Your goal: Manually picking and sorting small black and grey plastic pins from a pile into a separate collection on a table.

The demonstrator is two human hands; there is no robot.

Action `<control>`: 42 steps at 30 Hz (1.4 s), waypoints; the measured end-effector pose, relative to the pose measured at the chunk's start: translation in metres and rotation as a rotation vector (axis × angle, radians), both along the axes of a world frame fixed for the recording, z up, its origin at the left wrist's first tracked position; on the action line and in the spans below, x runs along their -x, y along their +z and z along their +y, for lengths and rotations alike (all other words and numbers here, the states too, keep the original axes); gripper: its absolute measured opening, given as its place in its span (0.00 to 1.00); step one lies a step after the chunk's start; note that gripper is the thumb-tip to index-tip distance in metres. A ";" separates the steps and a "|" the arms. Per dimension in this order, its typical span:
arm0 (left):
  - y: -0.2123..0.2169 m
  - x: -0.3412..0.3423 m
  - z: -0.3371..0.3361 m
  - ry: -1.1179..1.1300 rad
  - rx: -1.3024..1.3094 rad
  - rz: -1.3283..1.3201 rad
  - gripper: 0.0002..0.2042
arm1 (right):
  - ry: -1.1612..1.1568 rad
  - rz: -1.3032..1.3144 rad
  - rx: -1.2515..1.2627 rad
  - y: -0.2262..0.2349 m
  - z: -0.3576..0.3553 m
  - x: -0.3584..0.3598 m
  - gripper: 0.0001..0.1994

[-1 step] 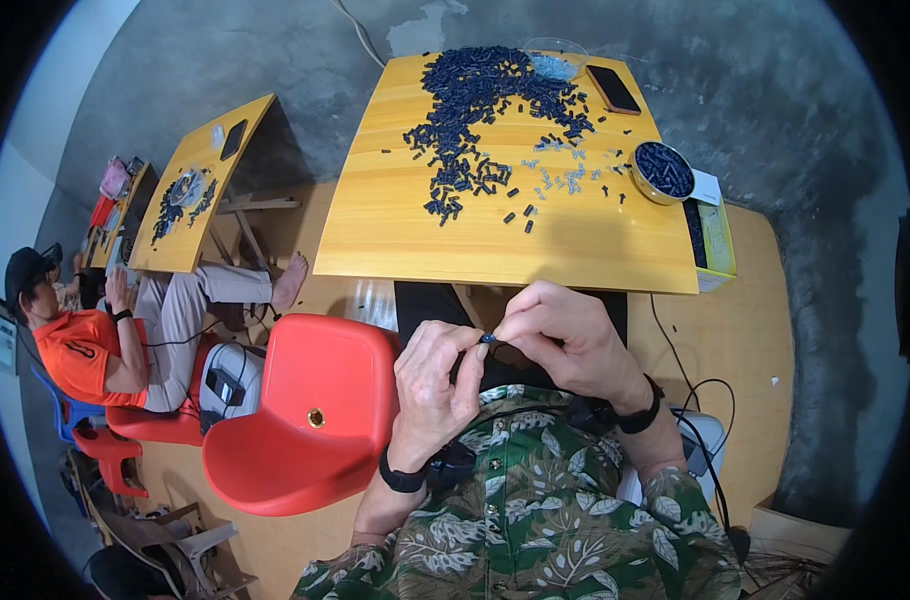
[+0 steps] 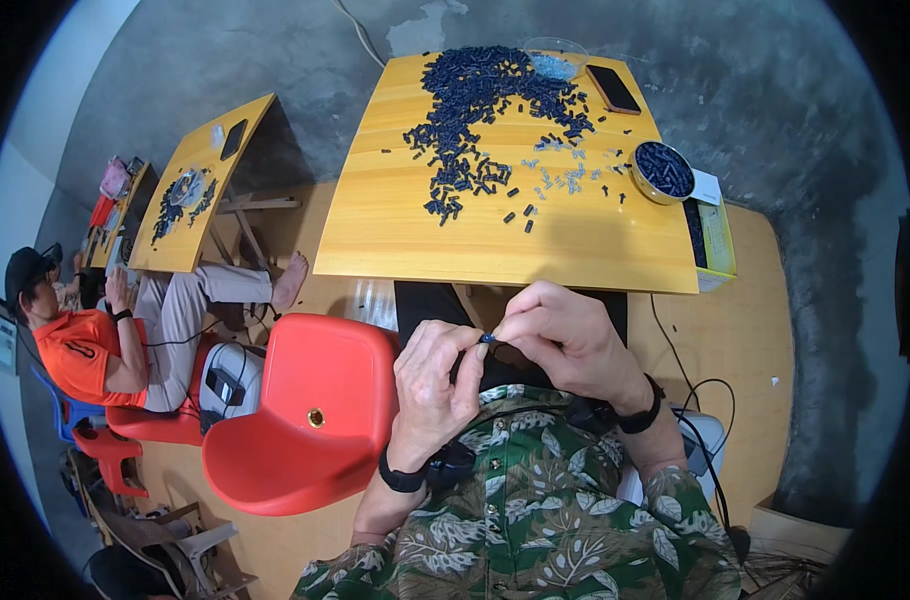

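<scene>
Just past the near table edge, my hands meet over my lap. My left hand (image 2: 437,375) pinches a small dark cylindrical piece (image 2: 488,339) between thumb and forefinger. The fingertips of my right hand (image 2: 560,335) are pressed together at its other end; whether they grip that piece or a tiny separate part is too small to tell. On the wooden table (image 2: 375,240) lies a large spread of dark cylindrical pieces (image 2: 465,100). Small clear pieces (image 2: 573,180) are scattered right of them. A round metal bowl (image 2: 663,198) at the right is heaped with dark pieces.
At the table's back stand a clear container (image 2: 555,66) of pale blue bits and a phone (image 2: 613,90). A yellow box (image 2: 717,245) sits beside the right edge. Left of me is a red chair (image 2: 305,440); a person in orange (image 2: 85,350) sits beyond, near another table (image 2: 190,250).
</scene>
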State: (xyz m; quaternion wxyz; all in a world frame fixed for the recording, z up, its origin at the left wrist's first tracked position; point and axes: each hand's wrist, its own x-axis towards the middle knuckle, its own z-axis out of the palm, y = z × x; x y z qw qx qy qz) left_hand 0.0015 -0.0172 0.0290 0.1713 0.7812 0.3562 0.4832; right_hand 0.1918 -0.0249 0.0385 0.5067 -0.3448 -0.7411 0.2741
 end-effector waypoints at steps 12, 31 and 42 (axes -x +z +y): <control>0.003 0.001 -0.001 -0.025 0.118 -0.042 0.05 | -0.060 0.050 0.011 -0.005 -0.001 0.005 0.09; 0.003 -0.002 -0.001 -0.027 0.079 -0.030 0.04 | 0.103 0.593 0.627 -0.016 -0.010 0.003 0.07; 0.005 -0.003 -0.001 -0.025 0.006 0.023 0.05 | 0.091 0.525 0.600 -0.014 -0.011 0.003 0.06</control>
